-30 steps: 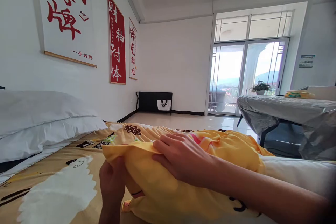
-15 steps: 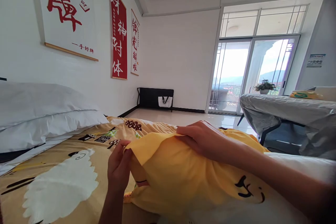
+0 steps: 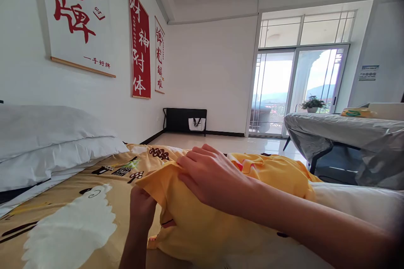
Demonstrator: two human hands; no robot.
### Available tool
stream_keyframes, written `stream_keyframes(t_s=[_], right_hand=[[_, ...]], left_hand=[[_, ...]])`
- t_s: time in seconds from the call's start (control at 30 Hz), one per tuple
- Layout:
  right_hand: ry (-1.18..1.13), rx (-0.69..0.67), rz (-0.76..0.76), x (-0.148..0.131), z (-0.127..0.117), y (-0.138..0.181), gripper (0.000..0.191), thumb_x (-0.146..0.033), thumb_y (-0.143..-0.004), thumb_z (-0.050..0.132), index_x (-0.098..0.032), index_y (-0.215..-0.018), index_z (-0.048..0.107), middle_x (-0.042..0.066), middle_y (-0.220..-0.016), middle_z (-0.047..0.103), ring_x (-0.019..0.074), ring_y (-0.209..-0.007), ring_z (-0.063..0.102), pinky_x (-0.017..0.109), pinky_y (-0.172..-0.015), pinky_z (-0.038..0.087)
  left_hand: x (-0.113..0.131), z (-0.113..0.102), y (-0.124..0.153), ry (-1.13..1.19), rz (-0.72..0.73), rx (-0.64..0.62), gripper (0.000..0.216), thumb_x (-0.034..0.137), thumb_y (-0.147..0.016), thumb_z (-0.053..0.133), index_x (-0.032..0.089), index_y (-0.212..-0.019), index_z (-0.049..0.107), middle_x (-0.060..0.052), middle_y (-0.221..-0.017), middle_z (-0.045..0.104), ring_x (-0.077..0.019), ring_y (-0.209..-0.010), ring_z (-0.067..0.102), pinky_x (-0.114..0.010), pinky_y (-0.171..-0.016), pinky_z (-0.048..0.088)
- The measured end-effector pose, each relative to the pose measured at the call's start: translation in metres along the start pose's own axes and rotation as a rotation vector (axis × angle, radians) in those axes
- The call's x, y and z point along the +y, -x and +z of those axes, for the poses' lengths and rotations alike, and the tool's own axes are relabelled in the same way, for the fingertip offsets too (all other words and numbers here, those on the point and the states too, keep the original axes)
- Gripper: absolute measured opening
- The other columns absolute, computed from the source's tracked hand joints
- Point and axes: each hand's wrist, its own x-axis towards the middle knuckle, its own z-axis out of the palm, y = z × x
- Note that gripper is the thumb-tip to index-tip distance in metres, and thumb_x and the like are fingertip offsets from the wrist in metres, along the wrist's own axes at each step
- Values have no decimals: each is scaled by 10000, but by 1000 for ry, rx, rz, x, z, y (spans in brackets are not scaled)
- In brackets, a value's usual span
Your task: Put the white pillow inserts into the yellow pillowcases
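Note:
A yellow pillowcase (image 3: 195, 227) with dark printed lines lies bunched in front of me, partly over a white stuffed piece (image 3: 353, 197) that looks like a pillow. My left hand (image 3: 142, 208) is at the pillowcase's left corner, closed on its edge, the fingertips hidden beneath the cloth. Across the top edge lies my right hand (image 3: 211, 172), fingers bent and gripping the cloth close to the left hand. More yellow cloth (image 3: 271, 168) is gathered in folds behind my right forearm.
Under the cloth spreads a tan bedcover (image 3: 126, 218) with a printed white sheep. White pillows (image 3: 59, 147) are stacked at left. A table (image 3: 341, 122) under a grey plastic sheet stands at right, with a chair (image 3: 337, 164) beside it. A black folded piece (image 3: 178, 119) leans against the far wall.
My right hand has slid left along the pillowcase's top edge towards my left hand. The corner flap now drapes over my left fingers, which showed before. The view has shifted slightly.

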Motion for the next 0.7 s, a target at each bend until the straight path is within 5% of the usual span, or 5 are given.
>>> stream_keyframes(t_s=[0.37,0.57,0.7], right_hand=[[-96,-15,42,1,9,-6,204,-295,-928,455,-165,-811,561,25,-785,623,138,-729,525,300,-708,302],[-145,-64,77,2,8,-6,240,-361,-915,477,-173,-793,562,17,-792,614,138,-719,517,287,-688,302],[-194,-106,112,4,7,-5,259,-377,-905,480,-177,-758,554,13,-772,599,134,-703,505,267,-637,291]], left_hand=[[-15,3,1,128,-35,67,171,268,-526,728,135,-579,634,12,-494,589,-137,-485,541,-212,-429,444],[-36,-6,-10,310,-170,327,430,441,-351,811,171,-593,580,41,-493,586,-124,-444,513,-216,-381,435],[-47,-16,-24,363,-204,258,411,483,-448,793,189,-518,514,39,-445,537,-106,-427,463,-226,-399,433]])
